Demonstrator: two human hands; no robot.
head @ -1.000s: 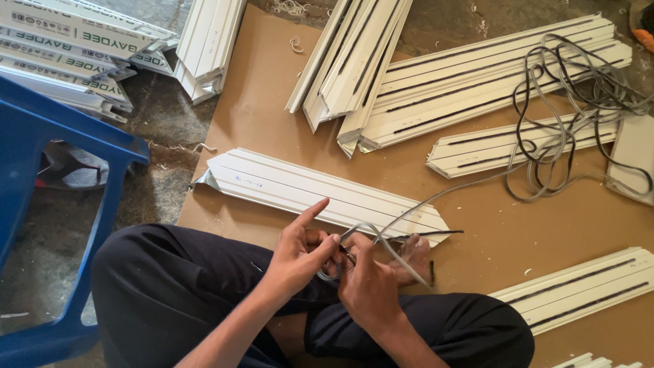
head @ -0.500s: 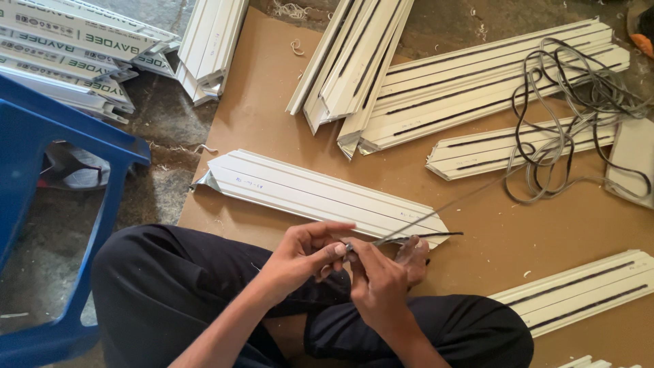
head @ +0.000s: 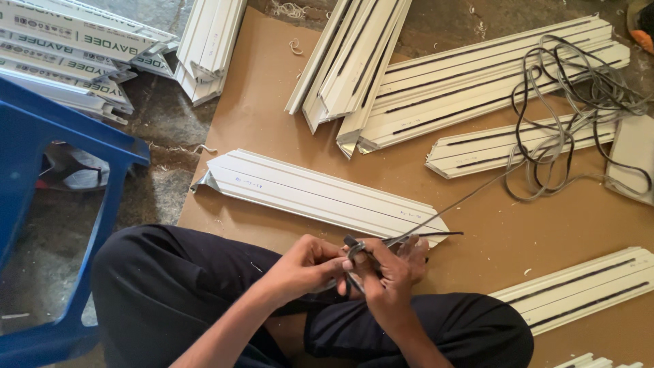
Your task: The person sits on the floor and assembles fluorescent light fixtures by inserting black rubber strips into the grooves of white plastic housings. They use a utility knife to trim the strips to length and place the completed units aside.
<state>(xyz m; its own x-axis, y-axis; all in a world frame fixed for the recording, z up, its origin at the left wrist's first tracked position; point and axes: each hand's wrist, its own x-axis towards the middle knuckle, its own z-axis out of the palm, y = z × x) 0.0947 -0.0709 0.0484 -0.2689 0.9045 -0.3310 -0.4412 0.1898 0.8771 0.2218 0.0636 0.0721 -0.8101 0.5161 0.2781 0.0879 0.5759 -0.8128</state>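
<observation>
- My left hand (head: 310,262) and right hand (head: 385,272) are pinching the grey cord (head: 477,194), fingers clenched on it.
- A white slat (head: 320,194) is lying just ahead; a blue stool (head: 41,129) is crowding my left.

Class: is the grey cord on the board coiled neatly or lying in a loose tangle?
Loose tangle: the cord sprawls in uneven overlapping loops across the white strips.

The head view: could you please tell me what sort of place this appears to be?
Probably a small workshop floor where window or door frames are assembled. White frame profiles lie cut on a brown board, a tangle of grey gasket cord lies beside them, and both hands work a strand of it.
</observation>
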